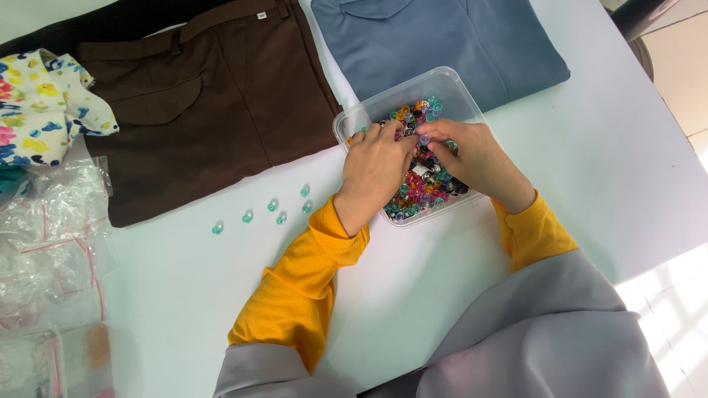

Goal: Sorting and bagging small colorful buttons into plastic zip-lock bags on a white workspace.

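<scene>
Hands (424,162), clear tub (354,121), multicoloured translucent beads (420,193)

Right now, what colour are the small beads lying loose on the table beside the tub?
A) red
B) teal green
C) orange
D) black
B: the loose beads on the white table, left of the clear tub, are all translucent teal green.
</scene>
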